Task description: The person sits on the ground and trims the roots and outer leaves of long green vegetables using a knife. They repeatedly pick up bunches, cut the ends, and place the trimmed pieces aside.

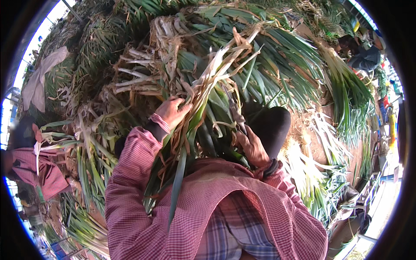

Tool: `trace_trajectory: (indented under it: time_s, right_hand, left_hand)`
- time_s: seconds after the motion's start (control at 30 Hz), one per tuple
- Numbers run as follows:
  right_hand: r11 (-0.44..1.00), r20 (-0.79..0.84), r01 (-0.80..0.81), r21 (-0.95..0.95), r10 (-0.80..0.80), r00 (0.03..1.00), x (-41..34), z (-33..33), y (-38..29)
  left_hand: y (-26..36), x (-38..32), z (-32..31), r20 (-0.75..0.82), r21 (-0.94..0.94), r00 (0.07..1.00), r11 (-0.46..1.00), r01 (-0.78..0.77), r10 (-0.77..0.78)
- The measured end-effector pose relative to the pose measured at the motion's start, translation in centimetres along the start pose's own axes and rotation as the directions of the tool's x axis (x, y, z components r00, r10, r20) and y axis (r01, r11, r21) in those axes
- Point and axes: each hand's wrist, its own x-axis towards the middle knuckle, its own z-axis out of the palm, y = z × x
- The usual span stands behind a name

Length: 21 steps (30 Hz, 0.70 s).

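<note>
A leek (208, 83) with dry brown outer leaves slants across the middle, its root end up and its green leaves hanging over my lap. My left hand (172, 112) grips this leek from the left, thumb against the stalk, and the other fingers are partly hidden. In my right hand (253, 146) is a narrow hand tool (238, 115), its slim end pointing up beside the leek; its exact kind is unclear. A loose curled strip of leaf (222, 125) lies near the tool. Under and beyond both hands spreads a pile of leeks (279, 61), with white stalks (136, 74) at left.
My dark-clad knee (271, 128) rises right of the tool. Trimmed leeks (305, 172) lie on brown ground at right. One person (364, 53) is at the upper right; another person's checked sleeve (42, 172) shows at left. Pale cloth (44, 78) drapes over greens.
</note>
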Motion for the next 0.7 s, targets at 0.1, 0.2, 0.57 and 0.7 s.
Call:
trace_trajectory:
  time_s: [0.1, 0.2, 0.57, 0.7]
  right_hand:
    - [0.996, -0.159, 0.054, -0.07, -0.065, 0.985, 3.7, -0.9, 0.1]
    - [0.994, -0.181, 0.05, -0.096, -0.067, 0.981, 8.2, -2.7, -0.2]
    - [0.928, -0.595, 0.025, -0.372, -0.259, 0.761, 24.0, -11.5, 2.1]
    - [0.989, -0.259, 0.087, -0.119, -0.115, 0.959, 12.9, -5.1, 1.3]
  left_hand:
    - [3.1, 0.9, 1.3, -0.342, 0.121, 0.867, 0.932, -0.342, 0.363]
    - [4.7, 1.5, 2.7, -0.178, 0.421, 0.881, 0.843, -0.334, 0.438]
    - [4.8, 4.5, 6.4, -0.056, 0.509, 0.989, 0.856, -0.087, 0.135]
    - [1.4, 4.9, 4.4, -0.156, 0.35, 0.98, 0.935, -0.06, 0.121]
